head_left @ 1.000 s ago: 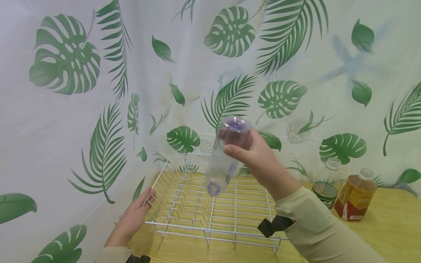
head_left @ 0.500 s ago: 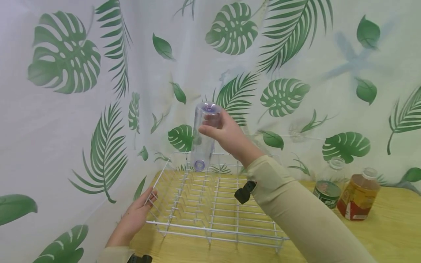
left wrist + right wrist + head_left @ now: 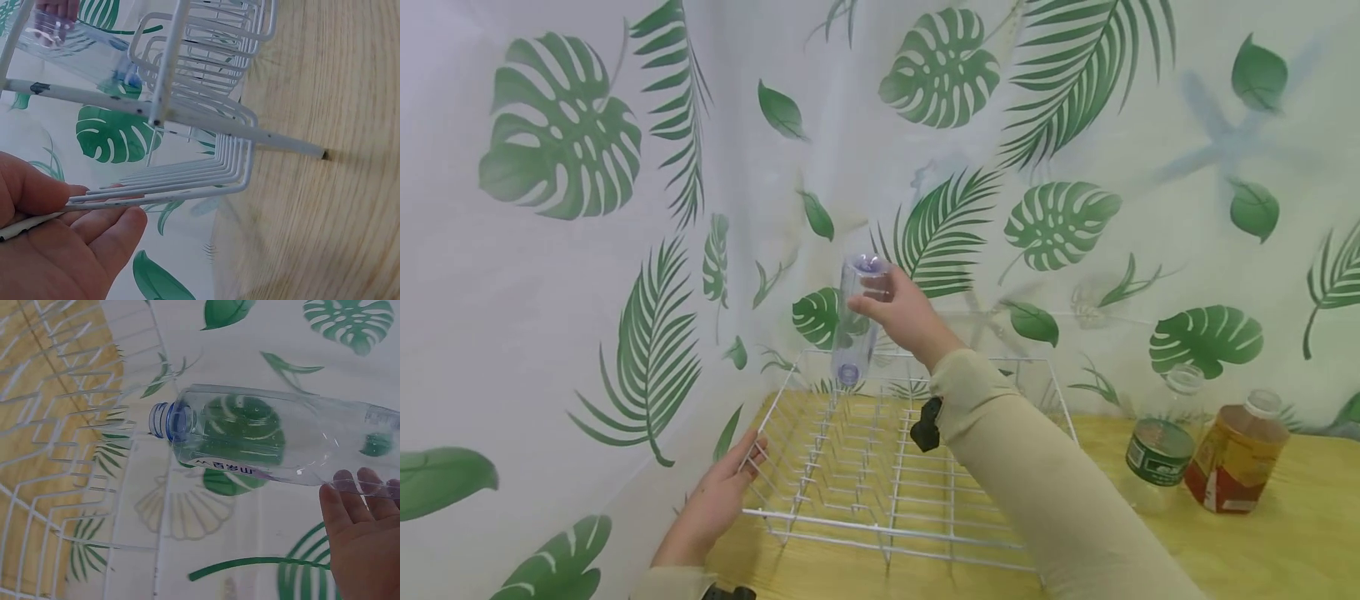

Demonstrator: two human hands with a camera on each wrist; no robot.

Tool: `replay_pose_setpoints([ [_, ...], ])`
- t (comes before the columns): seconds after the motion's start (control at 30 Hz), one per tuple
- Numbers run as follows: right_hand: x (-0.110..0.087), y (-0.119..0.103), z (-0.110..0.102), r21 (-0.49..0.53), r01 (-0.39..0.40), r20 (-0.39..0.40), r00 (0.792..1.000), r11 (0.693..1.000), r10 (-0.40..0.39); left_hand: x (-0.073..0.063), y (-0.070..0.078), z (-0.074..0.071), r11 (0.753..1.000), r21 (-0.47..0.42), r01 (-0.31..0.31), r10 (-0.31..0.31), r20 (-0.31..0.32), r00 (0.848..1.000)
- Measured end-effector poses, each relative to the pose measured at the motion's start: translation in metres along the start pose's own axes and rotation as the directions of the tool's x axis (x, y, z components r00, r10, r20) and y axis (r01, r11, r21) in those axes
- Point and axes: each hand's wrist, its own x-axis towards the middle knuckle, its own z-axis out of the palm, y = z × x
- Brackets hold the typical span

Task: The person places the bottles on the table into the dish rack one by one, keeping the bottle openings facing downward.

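Observation:
My right hand (image 3: 904, 312) grips a clear plastic bottle (image 3: 856, 325) near its base. The bottle is upside down, slightly tilted, with its capless neck over the back left part of the white wire dish rack (image 3: 880, 528). In the right wrist view the bottle neck (image 3: 164, 420) with its blue ring points at the rack wires. My left hand (image 3: 724, 492) holds the rack's left side. Seen from the left wrist, the thumb and fingers of that hand (image 3: 69, 237) pinch the rack's outer wire.
To the right of the rack, a clear bottle with a green label (image 3: 1161, 450) and a bottle with a yellow and red label (image 3: 1238, 454) stand upright on the wood-patterned table (image 3: 1311, 533). A leaf-printed curtain (image 3: 760, 167) closes off the back and left.
My right hand has carried the bottle left and back, from over the rack's middle to its back left, turning it more upright. My left hand has stayed on the rack's side.

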Motion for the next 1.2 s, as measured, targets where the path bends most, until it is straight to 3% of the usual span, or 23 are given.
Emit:
replay_pose_setpoints([
  [0.17,-0.003,0.02,0.004,-0.017,-0.055,-0.018,0.998,0.998,0.055,0.001,0.0,0.002,0.999,0.015,0.038,-0.037,-0.012,0.999],
  [0.33,-0.007,0.031,0.004,-0.046,-0.039,-0.052,0.998,0.998,0.037,0.002,0.001,0.001,1.0,0.015,0.019,-0.019,-0.01,1.0],
  [0.53,-0.007,0.047,0.009,-0.058,-0.048,-0.023,0.999,0.997,0.046,0.001,0.001,0.001,0.999,0.019,0.031,-0.031,-0.014,0.999],
  [0.8,-0.009,0.059,0.013,-0.005,-0.013,-0.044,0.999,1.0,0.013,-0.001,0.002,0.004,1.0,0.003,0.031,-0.031,-0.002,1.0],
  [1.2,-0.006,0.071,0.012,-0.075,-0.061,-0.02,0.998,0.995,0.06,0.0,-0.001,0.002,1.0,0.018,0.013,-0.012,-0.018,1.0],
])
